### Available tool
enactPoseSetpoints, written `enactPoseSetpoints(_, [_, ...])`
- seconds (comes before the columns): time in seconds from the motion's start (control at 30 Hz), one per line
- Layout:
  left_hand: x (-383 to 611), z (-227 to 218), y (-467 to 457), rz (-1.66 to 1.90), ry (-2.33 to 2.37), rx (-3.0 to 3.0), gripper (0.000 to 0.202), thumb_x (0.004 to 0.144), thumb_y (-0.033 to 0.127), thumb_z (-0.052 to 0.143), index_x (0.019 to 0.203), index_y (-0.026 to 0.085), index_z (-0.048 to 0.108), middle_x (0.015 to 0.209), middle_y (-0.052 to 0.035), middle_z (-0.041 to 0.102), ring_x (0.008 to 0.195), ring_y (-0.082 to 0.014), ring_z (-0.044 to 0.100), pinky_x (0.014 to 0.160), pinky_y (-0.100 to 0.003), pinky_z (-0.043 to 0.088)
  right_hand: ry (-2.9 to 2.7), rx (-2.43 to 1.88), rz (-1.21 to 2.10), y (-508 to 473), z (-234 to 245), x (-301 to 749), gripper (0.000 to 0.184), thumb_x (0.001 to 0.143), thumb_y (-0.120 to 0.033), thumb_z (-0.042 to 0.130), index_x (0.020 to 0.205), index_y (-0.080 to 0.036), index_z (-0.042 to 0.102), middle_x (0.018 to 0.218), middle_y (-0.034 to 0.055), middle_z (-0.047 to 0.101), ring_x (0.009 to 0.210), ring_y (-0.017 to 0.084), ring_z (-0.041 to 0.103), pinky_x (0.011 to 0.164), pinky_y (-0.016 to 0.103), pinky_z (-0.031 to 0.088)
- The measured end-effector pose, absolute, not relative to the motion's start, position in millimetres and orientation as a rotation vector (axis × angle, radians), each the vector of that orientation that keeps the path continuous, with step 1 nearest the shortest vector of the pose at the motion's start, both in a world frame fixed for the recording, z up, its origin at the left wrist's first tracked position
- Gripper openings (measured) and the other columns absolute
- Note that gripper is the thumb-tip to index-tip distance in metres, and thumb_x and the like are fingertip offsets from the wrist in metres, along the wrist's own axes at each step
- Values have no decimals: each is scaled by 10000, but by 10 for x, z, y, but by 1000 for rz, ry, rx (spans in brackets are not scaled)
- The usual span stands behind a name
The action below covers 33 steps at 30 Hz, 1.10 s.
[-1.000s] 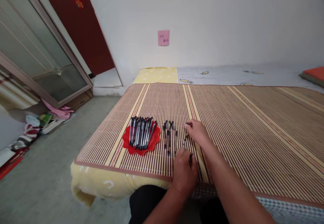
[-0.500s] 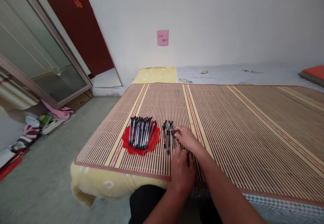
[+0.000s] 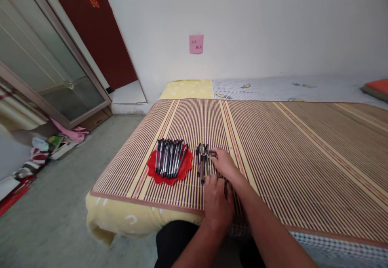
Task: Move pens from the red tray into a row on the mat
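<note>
A small row of loose pens (image 3: 203, 165), with dark caps and clear barrels, stands out on a striped mat (image 3: 194, 122), just to the right of a scalloped red plate (image 3: 188, 167). A thick bundle of similar pens (image 3: 167, 159) lies on the plate, side by side. The right hand (image 3: 224, 163) has come leftward, nearer the plate; a second ago it was farther out, with a pen slanting beneath it. Now its fingertips meet the row's right edge, and the loose pens appear gathered more closely. The plate's bundle looks unchanged.

The left hand (image 3: 218, 201) is curled palm-down, nearer the wearer than the plate and to its right, over the row's lower end. The two hands are close together; whether either is closed on a pen, I cannot tell. Beyond the plate, a pink note (image 3: 196, 44) is stuck to the wall.
</note>
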State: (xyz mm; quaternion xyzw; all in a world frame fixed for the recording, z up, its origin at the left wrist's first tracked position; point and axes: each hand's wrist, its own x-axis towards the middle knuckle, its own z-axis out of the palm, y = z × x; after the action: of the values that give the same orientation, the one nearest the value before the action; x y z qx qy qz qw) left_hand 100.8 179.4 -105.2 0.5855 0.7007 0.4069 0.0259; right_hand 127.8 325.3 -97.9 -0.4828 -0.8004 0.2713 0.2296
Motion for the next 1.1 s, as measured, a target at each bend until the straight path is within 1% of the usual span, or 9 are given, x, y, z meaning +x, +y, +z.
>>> enactPoseSetpoints(0.17, [1002,-1039,1798,1288,2177,1820,214,850,22,570,757,211,535,843,-46,577,824,-241,507,742,-390,426,-2224,-1331,688,3279,-993,1236,255,825,-81,602,1042,-167,705,1099,91,689,1019,193,643,936,294,468])
enactPoseSetpoints(0.3, [1005,-1039,1793,1284,2192,1816,220,842,21,572,745,212,524,832,-45,567,823,-241,504,741,-385,425,-2205,-1317,731,3299,-987,1223,271,830,-70,594,1062,-159,703,1115,96,685,1043,194,639,961,308,460])
enactPoseSetpoints(0.47, [1011,-1045,1784,1280,2177,1797,212,862,34,564,755,211,517,844,-44,566,840,-239,517,773,-388,436,-2195,-1299,735,3307,-960,1221,297,828,-44,567,1076,-142,696,1113,105,680,1066,200,626,968,317,451])
enactPoseSetpoints(0.7, [1013,-1065,1791,1311,2174,1819,200,875,51,539,765,216,516,823,-43,563,815,-238,507,785,-400,442,-2160,-1298,764,3310,-969,1216,277,852,-71,560,1072,-164,701,1121,90,675,1036,187,636,937,297,459])
enactPoseSetpoints(0.87, [1015,-1063,1791,1316,2145,1796,209,887,53,517,760,219,512,820,-38,551,823,-235,502,816,-413,443,-2110,-1321,778,3356,-950,1175,308,862,-180,624,1163,-140,674,1156,117,678,1038,208,640,921,314,471])
enactPoseSetpoints(0.93, [1015,-1057,1791,1317,2138,1796,213,893,56,509,756,220,509,815,-39,547,816,-235,499,821,-420,442,-2116,-1311,808,3385,-930,1146,329,868,-218,634,1188,-156,673,1150,113,684,1013,204,651,901,312,480])
enactPoseSetpoints(1.0, [1013,-1048,1792,1320,2128,1799,217,896,59,507,753,221,506,809,-37,545,812,-234,498,816,-420,441,-2145,-1309,824,3419,-910,1119,330,866,-220,637,1190,-178,680,1139,105,692,999,199,660,891,306,484])
enactPoseSetpoints(1.1, [1011,-1037,1793,1313,2123,1794,226,887,48,507,743,223,495,806,-36,543,809,-235,495,782,-406,437,-2196,-1322,805,3471,-889,1097,330,842,-162,634,1166,-182,695,1138,97,703,1003,198,665,884,291,486])
